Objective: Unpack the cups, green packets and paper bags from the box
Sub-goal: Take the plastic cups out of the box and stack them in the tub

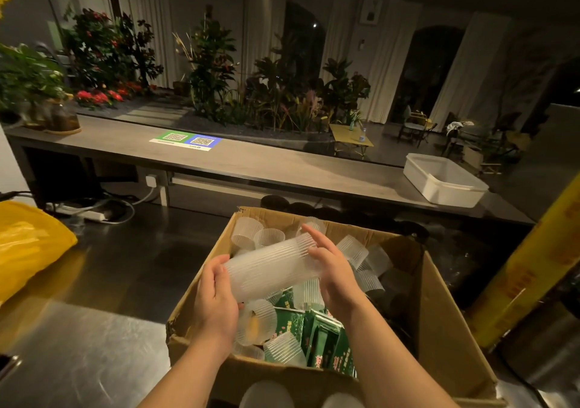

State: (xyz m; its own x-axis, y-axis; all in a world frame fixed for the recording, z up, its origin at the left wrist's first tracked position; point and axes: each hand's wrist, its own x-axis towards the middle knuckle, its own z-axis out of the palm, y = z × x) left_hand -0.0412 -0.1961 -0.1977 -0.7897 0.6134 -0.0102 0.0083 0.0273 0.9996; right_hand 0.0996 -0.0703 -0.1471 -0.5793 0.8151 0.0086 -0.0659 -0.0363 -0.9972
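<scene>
Above one box (pixel 439 313), two hands (pixel 216 294) (pixel 337 271) hold one stack (pixel 270 269).

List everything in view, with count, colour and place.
box: one, brown cardboard, on the steel counter
stack of cups: one, clear ribbed, held over the box
loose cups: many, clear ribbed, inside the box
green packets: several, green, in the box under cups
yellow bag: one, yellow, far left
yellow roll: one, yellow, right of the box
white tub: one, white, right end of the grey counter
QR sign: one, green and blue, on the grey counter
plants: many, green with red flowers, behind the grey counter
left hand: one, grips the stack's left end
right hand: one, holds the stack's right end
</scene>
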